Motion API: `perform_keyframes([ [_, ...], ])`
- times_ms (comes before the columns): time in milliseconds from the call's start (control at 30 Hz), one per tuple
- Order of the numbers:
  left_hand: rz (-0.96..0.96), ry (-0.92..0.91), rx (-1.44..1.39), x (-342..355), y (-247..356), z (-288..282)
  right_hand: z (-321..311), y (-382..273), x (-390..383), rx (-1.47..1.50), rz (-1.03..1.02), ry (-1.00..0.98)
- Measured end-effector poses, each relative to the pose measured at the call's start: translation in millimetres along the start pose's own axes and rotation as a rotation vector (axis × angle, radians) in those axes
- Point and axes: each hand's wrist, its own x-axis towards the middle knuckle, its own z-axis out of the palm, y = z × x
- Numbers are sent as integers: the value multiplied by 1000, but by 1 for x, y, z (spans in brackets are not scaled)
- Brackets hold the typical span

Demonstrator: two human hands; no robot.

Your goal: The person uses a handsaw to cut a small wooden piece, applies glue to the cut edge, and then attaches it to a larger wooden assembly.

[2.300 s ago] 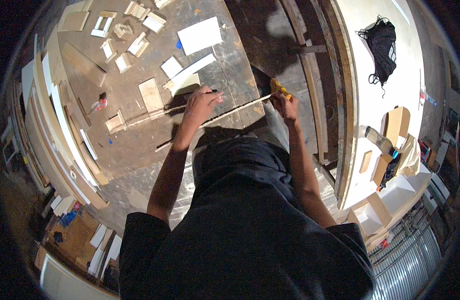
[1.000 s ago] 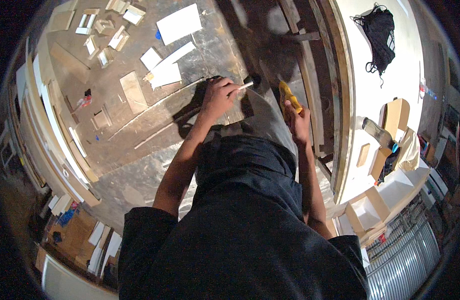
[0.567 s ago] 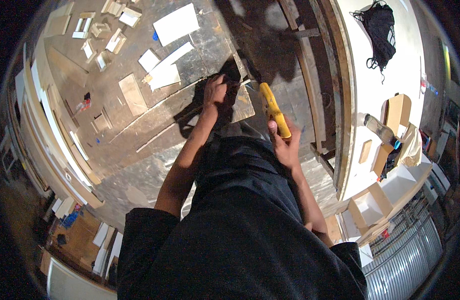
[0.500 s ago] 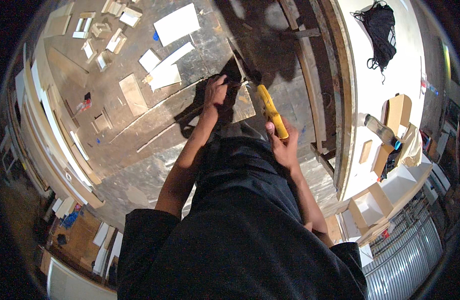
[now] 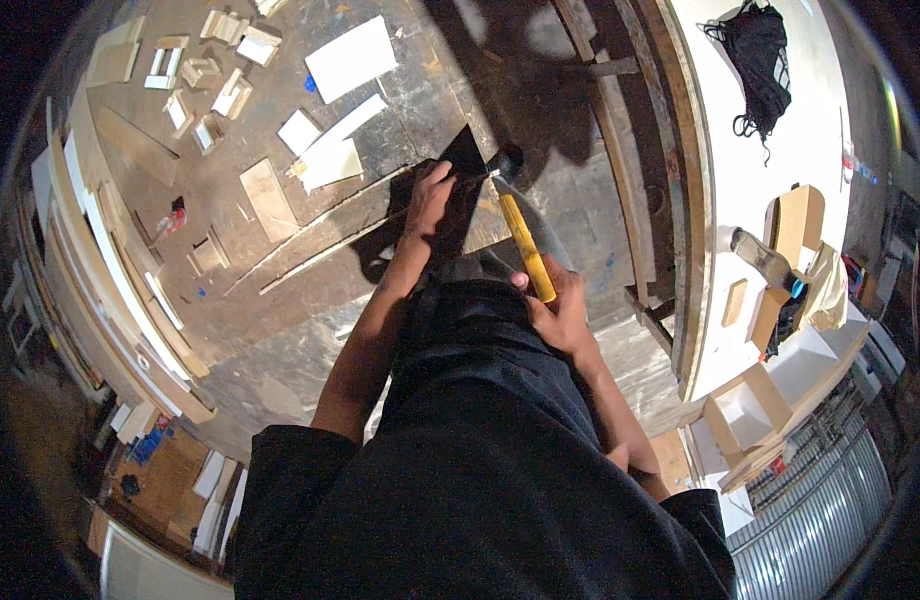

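Step, it seems: applying yellow-handled tool [image 5: 527, 250] at pale strip [image 5: 495, 174] by table [image 5: 225, 175] edge | right hand [image 5: 563, 308]: fingers clamped on tool; left hand [image 5: 430, 205]: cannot tell | next move needs steady strip

Single fisheye head view, steeply downward, torso [image 5: 480, 480] close below, brown worktop [image 5: 240, 312] beyond.

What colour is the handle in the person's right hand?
The handle in the right hand is yellow, best seen in the head view.
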Motion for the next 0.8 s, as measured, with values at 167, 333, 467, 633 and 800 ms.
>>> perform_keyframes([
  [167,98,20,49,-3,15,-17,8,3,0,32,-38,7],
  [333,-70,21,-16,-1,32,-22,7,1,2,-3,-10,-8],
  [467,367,120,600,21,103,-20,5,-2,2,44,11,40],
  [633,272,395,829,38,110,-1,1,-22,5,56,107,-14],
  [800,167,425,845,35,124,6,-3,-28,8,84,146,-9],
])
